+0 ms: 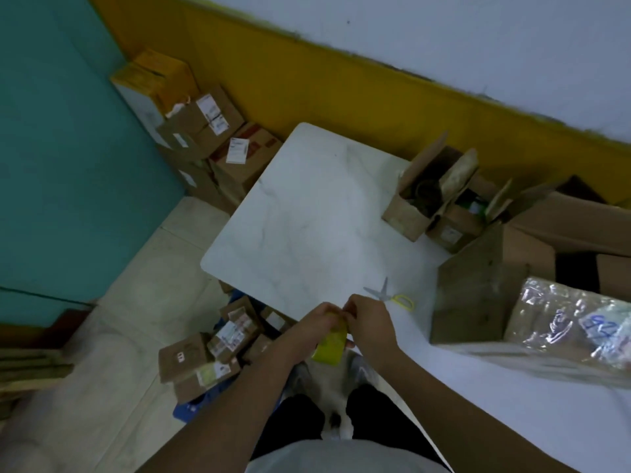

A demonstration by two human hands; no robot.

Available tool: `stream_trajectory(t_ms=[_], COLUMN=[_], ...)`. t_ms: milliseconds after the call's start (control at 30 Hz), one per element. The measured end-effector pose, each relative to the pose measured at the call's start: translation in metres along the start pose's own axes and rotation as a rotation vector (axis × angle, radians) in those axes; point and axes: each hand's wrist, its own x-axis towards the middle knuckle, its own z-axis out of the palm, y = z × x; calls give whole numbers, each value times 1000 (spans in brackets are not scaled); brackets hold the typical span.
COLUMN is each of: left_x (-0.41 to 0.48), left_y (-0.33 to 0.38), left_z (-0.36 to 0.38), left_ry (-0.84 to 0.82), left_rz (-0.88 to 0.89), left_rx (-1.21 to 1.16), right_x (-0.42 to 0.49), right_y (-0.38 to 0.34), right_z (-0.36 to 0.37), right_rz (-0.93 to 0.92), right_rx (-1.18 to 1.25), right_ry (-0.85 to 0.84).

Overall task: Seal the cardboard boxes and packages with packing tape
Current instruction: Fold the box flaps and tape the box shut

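**Both hands on the tape at the tabletop's near edge**

My left hand (316, 322) curls round a yellow-green tape (330, 348), held just off the near edge of the white tabletop (307, 216). My right hand (370, 324) meets it from the other side, fingertips pinching at the roll's top and thumb against its side. The blur hides whether any strip is lifted.

Below my left forearm, small parcels (211, 349) lie heaped on the floor. Just beyond my right hand, scissors (389, 295) with yellow handles lie on the tabletop, blades apart. To their right stands a big box (478, 288), and beside it a package (573, 332) wrapped in clear film.

Farther back, at the tabletop's right edge, two small open boxes (423, 199) stand side by side, flaps up. In the far left corner, sealed cartons (211, 131) are stacked against the wall.
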Motion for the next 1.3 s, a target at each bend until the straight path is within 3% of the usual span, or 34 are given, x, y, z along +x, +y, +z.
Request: stream_trajectory(t_ms=[200,400,633,767,900,1033,1300], left_x=[7,23,58,76,66,64,92], left_y=[-5,-33,-68,-87,-110,-122,-112], left_z=[19,18,19,25,18,1,-4], left_ry=[-6,5,257,318,425,280,185], left_rz=[-48,-153,-193,-107,-26,-204,-63], left_rx=[-64,-69,368,330,410,373,173], right_x=[9,22,40,57,57,39,55], right_y=[20,47,76,94,90,93,94], right_z=[-13,-17,17,38,55,67,65], right_rz=[-56,-21,118,150,112,155,176], right_rx=[-115,-34,14,25,17,11,-73], right_ry=[-74,-235,-264,-219,-304,-319,-215])
